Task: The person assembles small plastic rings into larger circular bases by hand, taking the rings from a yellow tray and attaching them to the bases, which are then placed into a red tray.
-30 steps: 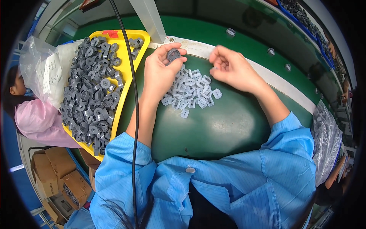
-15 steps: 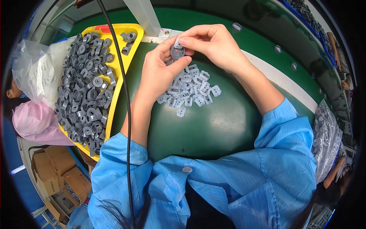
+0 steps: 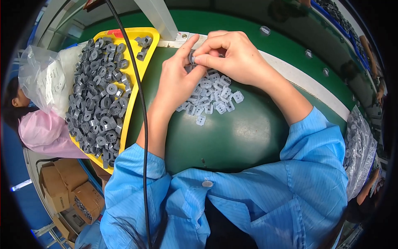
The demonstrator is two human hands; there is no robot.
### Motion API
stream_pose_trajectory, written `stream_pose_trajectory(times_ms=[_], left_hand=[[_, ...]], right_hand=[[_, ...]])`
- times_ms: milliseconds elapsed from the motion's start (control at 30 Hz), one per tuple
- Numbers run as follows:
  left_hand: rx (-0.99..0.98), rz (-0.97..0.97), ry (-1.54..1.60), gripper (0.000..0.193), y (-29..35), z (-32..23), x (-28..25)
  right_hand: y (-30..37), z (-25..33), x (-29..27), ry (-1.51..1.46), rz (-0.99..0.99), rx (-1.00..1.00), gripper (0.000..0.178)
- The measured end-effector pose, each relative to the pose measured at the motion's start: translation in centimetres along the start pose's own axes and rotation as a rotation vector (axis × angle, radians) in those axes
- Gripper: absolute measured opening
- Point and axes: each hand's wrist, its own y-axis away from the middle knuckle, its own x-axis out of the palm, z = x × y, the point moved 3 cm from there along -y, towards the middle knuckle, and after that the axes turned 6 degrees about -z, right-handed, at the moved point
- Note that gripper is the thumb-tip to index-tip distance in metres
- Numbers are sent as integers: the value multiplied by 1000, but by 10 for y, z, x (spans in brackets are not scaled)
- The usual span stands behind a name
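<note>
A small round grey plastic housing (image 3: 192,57) is pinched between my two hands above the far edge of the green table mat. My left hand (image 3: 179,76) grips it from the left, its index finger raised. Thumb and fingers of my right hand (image 3: 234,58) close on it from the right and hide much of it. Whether a pale plate sits in the housing cannot be seen. Just below my hands lies a loose pile of small translucent plastic plates (image 3: 207,97). On the left, a yellow tray (image 3: 134,89) holds many similar grey housings (image 3: 99,99).
A black cable (image 3: 142,103) hangs down in front of the tray. Beyond the white rail (image 3: 309,89), a green conveyor belt (image 3: 286,45) carries several spaced small parts. Plastic bags lie at both sides. A person in pink (image 3: 45,128) sits at left, above cardboard boxes (image 3: 62,182).
My right fingers have moved over the housing, covering the pale plate seen at its upper end before. My left index finger has lifted. The whole view has shifted slightly.
</note>
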Motion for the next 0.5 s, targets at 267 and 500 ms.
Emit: stream_pose_trajectory(times_ms=[267, 500], left_hand=[[75, -61, -126, 73, 3, -15, 2], [133, -75, -260, 74, 5, -25, 7]], right_hand=[[-2, -1, -2, 53, -34, 74, 22], [-2, -19, 3, -393, 196, 376, 19]])
